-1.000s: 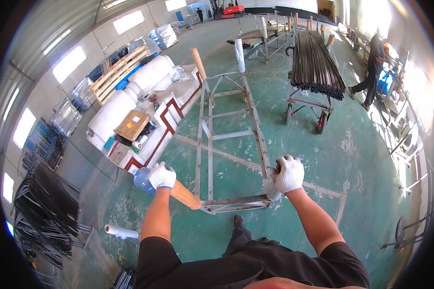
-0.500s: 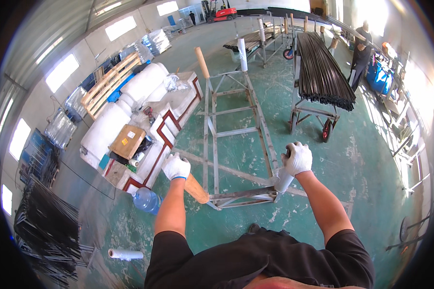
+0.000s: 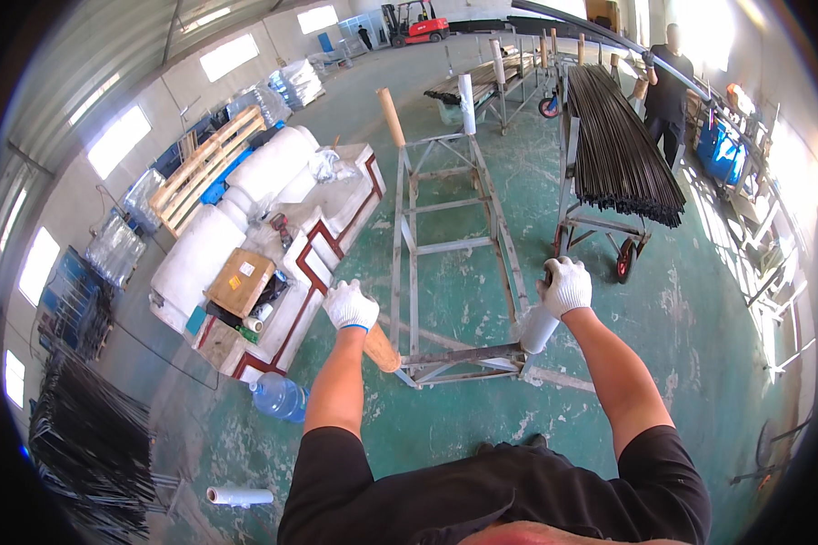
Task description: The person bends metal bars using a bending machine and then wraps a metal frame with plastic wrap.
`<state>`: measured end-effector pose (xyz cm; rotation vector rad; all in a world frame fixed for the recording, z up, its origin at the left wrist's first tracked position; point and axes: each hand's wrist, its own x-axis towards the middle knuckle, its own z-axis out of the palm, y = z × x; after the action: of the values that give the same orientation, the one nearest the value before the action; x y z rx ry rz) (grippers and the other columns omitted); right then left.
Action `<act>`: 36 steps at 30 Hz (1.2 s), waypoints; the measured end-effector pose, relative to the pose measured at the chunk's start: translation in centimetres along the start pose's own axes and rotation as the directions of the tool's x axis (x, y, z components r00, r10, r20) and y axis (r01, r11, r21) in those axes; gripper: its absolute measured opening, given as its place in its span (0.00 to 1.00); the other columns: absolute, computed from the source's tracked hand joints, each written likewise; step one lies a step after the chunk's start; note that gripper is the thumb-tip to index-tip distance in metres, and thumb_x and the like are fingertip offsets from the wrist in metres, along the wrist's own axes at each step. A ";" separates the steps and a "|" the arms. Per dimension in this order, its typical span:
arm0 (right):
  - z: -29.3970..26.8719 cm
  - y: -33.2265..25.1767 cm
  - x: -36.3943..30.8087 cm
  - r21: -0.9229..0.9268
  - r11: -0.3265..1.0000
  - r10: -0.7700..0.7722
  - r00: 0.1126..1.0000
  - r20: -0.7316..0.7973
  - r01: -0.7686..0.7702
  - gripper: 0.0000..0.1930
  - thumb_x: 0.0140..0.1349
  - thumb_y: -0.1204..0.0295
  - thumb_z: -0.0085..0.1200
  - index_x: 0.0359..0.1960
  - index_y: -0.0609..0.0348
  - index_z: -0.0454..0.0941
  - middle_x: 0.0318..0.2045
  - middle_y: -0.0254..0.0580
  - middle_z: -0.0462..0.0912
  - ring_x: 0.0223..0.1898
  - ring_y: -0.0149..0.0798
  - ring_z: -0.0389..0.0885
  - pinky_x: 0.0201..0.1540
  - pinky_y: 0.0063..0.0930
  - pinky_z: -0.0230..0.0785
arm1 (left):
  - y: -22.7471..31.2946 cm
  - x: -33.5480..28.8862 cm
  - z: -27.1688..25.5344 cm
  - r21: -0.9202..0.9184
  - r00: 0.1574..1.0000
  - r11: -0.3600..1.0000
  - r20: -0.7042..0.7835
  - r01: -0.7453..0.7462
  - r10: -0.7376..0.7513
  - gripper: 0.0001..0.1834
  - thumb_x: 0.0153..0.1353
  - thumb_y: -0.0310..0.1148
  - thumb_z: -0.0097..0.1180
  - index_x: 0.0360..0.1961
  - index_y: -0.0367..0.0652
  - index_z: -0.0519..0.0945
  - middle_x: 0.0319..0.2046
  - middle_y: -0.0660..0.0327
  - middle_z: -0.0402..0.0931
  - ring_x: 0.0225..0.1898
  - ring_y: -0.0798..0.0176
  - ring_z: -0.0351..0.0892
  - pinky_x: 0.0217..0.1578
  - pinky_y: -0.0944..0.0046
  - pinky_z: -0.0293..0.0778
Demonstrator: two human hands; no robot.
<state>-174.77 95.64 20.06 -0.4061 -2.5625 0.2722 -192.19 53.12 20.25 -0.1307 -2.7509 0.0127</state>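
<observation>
My left hand (image 3: 351, 305), in a white knit glove, is closed over the top of a post in a brown tube (image 3: 383, 351). On the other near corner, my right hand (image 3: 567, 285), gloved alike, grips the top of a post wrapped in pale plastic (image 3: 540, 329). Both posts rise from a long metal frame rack (image 3: 453, 246) with crossbars, which stretches away from me over the green floor. At its far end stand another brown tube post (image 3: 391, 118) and a white-wrapped post (image 3: 467, 104). The fingertips of both hands are partly hidden.
To the right, a wheeled rack carries long dark bars (image 3: 623, 145); behind it a person (image 3: 671, 91) holds a long bar (image 3: 618, 38). At left are a white padded sofa (image 3: 200, 250), a cardboard box (image 3: 241, 275), a water bottle (image 3: 280, 397) and a film roll (image 3: 239, 496).
My hands keep their hold on the posts; hands and near rack end sit slightly higher in view. The person behind the dark bars has turned, and a long bar now extends across there.
</observation>
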 end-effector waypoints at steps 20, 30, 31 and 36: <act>0.2 1.0 1.7 0.059 0.998 0.015 1.000 -0.016 -0.014 0.15 0.52 0.62 0.70 0.41 0.51 0.88 0.40 0.45 0.86 0.44 0.55 0.84 0.49 0.47 0.79 | 2.0 1.8 0.7 0.037 0.997 0.998 0.057 0.050 -0.052 0.24 0.52 0.41 0.63 0.51 0.48 0.86 0.51 0.53 0.83 0.60 0.43 0.78 0.59 0.42 0.74; 0.1 0.9 1.6 0.067 0.998 0.010 1.000 -0.008 -0.009 0.15 0.52 0.62 0.70 0.41 0.52 0.88 0.40 0.45 0.86 0.44 0.55 0.84 0.48 0.47 0.79 | 2.0 1.5 0.3 0.042 0.996 0.998 0.065 0.057 -0.059 0.24 0.53 0.42 0.63 0.51 0.48 0.87 0.53 0.52 0.82 0.61 0.42 0.78 0.58 0.41 0.73; 0.0 0.9 1.6 0.068 0.998 0.011 1.000 -0.006 -0.010 0.15 0.52 0.62 0.70 0.41 0.52 0.88 0.40 0.45 0.86 0.44 0.55 0.84 0.48 0.47 0.79 | 2.1 1.5 0.3 0.041 0.996 0.998 0.063 0.055 -0.058 0.24 0.53 0.42 0.63 0.51 0.48 0.87 0.53 0.52 0.82 0.61 0.42 0.78 0.58 0.41 0.73; 0.1 1.0 1.6 0.074 0.997 0.014 1.000 -0.006 -0.013 0.15 0.53 0.62 0.70 0.41 0.52 0.88 0.40 0.45 0.86 0.45 0.55 0.84 0.49 0.47 0.79 | 2.3 1.5 0.2 0.038 0.997 0.997 0.054 0.061 -0.063 0.23 0.52 0.41 0.63 0.51 0.48 0.87 0.52 0.52 0.83 0.60 0.42 0.78 0.59 0.41 0.73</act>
<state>-175.91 97.08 20.45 -0.3960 -2.5352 0.3695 -193.45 55.57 20.59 -0.0355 -2.8065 0.0502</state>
